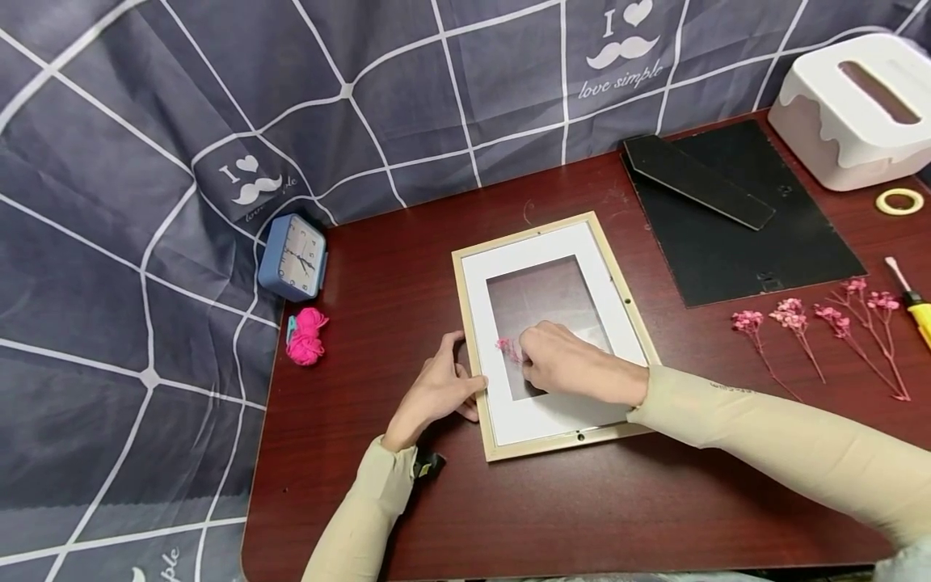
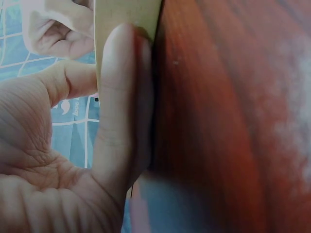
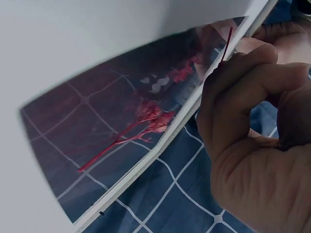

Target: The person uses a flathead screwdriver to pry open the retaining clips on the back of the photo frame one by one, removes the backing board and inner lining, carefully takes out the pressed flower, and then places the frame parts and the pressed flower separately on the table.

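A light wooden picture frame with a white mat and a clear pane lies on the table. My left hand holds its left side, thumb on top of the edge and fingers along the outer side. Over the lower part of the pane, my right hand has its fingers curled and pinches a pink dried flower sprig. The right wrist view shows a thin red stem rising by those fingers, and a branched pink sprig in the mat's window. My right hand hides part of the window.
Several pink sprigs lie to the right, near a yellow-handled screwdriver. Behind them are a black backing board, a tape roll and a white tissue box. A blue clock and pink yarn stand at left.
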`<control>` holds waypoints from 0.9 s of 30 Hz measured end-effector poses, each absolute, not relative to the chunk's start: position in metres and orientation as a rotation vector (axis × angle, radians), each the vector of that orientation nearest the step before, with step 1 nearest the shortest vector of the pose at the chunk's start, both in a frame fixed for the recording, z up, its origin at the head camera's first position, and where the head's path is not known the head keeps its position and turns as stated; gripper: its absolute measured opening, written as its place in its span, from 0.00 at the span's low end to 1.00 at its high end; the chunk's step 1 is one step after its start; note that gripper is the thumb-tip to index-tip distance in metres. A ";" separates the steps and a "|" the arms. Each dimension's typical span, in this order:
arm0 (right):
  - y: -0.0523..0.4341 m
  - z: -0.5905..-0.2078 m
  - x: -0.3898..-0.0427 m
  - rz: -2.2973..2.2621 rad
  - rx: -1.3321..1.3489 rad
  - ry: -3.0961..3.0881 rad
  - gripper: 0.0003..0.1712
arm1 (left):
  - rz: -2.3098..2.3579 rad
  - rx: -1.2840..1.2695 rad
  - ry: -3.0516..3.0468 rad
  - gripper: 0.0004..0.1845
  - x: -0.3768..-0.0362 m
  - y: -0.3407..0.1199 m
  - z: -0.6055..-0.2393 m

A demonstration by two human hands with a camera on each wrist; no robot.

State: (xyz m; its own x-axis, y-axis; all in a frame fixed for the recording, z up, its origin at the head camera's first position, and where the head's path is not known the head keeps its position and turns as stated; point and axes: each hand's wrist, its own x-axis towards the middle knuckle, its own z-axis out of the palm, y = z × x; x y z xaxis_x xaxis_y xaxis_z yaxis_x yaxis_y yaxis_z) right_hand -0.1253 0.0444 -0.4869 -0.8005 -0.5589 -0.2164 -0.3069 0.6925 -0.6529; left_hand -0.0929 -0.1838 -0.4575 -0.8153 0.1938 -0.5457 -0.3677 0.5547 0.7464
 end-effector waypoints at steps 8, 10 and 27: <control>0.052 -0.467 -0.114 -0.942 -0.656 2.512 0.25 | 1.253 -0.133 2.209 0.48 -0.092 -0.183 -0.458; 0.056 -0.444 -0.106 -0.963 -0.650 2.518 0.25 | 1.251 -0.131 2.211 0.48 -0.092 -0.183 -0.458; 0.106 -0.413 -0.070 -1.006 -0.529 2.653 0.11 | 1.231 -0.139 2.216 0.49 -0.091 -0.183 -0.457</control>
